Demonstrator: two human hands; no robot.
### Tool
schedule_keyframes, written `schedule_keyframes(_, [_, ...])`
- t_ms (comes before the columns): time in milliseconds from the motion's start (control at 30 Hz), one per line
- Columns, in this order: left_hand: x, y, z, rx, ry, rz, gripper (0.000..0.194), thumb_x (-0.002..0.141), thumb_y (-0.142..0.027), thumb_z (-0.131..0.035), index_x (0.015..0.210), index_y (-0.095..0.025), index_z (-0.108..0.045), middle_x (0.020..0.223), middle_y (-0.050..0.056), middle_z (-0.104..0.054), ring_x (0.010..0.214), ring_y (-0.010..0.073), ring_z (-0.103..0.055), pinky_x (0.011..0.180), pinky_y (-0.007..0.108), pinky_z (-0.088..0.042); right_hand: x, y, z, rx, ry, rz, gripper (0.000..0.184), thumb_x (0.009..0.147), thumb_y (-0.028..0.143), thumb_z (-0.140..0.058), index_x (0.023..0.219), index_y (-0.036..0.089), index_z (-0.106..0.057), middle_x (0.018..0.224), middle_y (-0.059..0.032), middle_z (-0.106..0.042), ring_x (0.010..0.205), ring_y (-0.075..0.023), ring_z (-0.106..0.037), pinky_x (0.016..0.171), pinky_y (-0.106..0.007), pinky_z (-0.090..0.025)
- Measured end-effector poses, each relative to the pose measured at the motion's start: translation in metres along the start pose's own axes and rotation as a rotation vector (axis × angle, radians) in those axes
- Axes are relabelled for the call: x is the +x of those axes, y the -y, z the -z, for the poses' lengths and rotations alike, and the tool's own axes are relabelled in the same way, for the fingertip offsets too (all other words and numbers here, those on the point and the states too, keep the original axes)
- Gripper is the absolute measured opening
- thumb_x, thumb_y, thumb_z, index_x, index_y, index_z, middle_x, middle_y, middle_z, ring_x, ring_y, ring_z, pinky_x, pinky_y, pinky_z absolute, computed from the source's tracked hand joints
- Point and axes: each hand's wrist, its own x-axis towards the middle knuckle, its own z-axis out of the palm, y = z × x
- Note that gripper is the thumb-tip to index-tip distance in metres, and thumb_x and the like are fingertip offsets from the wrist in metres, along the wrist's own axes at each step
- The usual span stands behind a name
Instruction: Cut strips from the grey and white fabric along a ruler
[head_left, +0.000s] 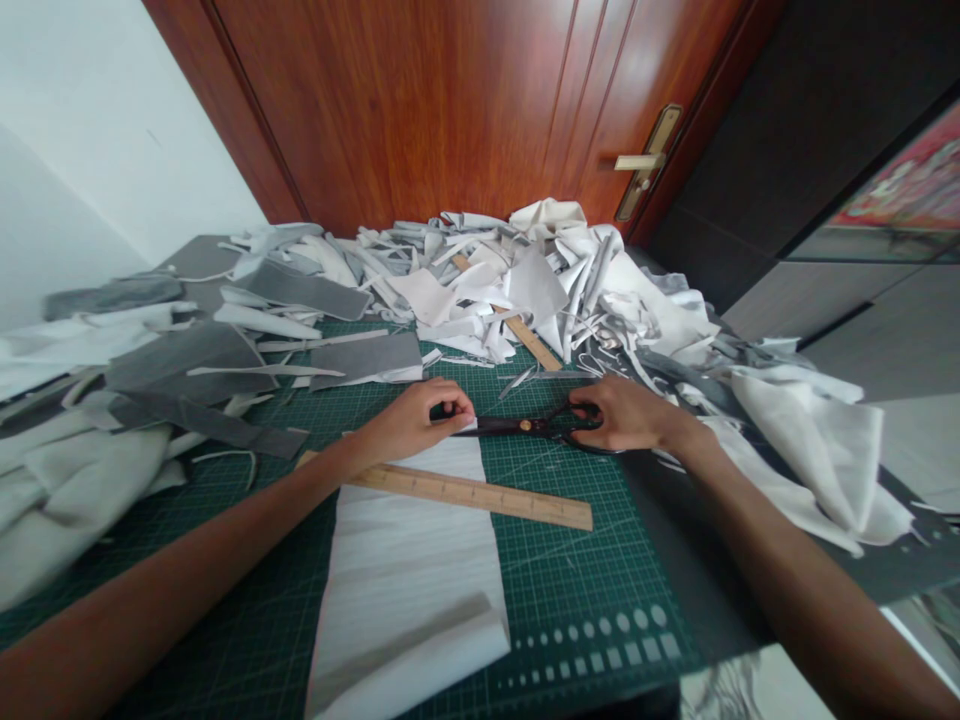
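Observation:
Black-handled scissors [526,427] lie level above the green cutting mat, their handles gripped by my right hand [622,412]. The blades point left and meet the far edge of a white fabric strip [420,550]. My left hand [420,415] pinches that far edge close to the blade tips, its thumb and fingers pressed together. A wooden ruler [480,493] crosses the strip at a slant, passing beneath my left forearm. The near end of the strip curls over in a roll. How far the blades are parted is hidden by my fingers.
Heaped grey and white fabric scraps [450,290] cover the back and both sides of the cutting mat [577,580]. A second wooden ruler [534,340] pokes out of the heap. Behind stands a brown wooden door [420,110] with a metal handle [641,162].

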Motion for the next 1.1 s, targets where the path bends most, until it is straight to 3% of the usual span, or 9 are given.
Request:
schedule_keyframes(200, [0.0, 0.0, -0.001, 0.013, -0.012, -0.027, 0.024, 0.104, -0.036, -0.062, 0.089, -0.02, -0.072, 0.091, 0.003, -0.072, 0.089, 0.0198, -0.063, 0.086, 0.034, -0.047, 0.003, 0.004, -0.007, -0.094, -0.107, 0.017, 0.024, 0.085, 0.046, -0.069, 0.08, 0.024, -0.06, 0.075, -0.0033, -0.069, 0.07, -0.0215, -0.06, 0.071, -0.034, -0.036])
schedule_keyframes(467, [0.0, 0.003, -0.002, 0.001, -0.027, -0.051, 0.025, 0.104, -0.037, -0.062, 0.087, -0.02, -0.071, 0.089, 0.003, -0.071, 0.088, 0.0196, -0.063, 0.085, 0.034, -0.047, 0.007, 0.005, -0.009, -0.069, -0.096, 0.016, 0.02, 0.085, 0.041, -0.069, 0.086, 0.022, -0.062, 0.074, -0.0031, -0.067, 0.068, -0.0204, -0.058, 0.067, -0.033, -0.031])
schedule_keyframes(1100, [-0.002, 0.006, 0.001, -0.016, -0.077, -0.039, 0.026, 0.103, -0.039, -0.066, 0.09, -0.02, -0.078, 0.093, 0.005, -0.071, 0.088, 0.0195, -0.066, 0.082, 0.033, -0.049, 0.007, 0.003, -0.012, -0.046, -0.128, 0.04, 0.022, 0.087, 0.043, -0.067, 0.088, 0.021, -0.061, 0.075, -0.0022, -0.066, 0.067, -0.0189, -0.057, 0.067, -0.033, -0.034])
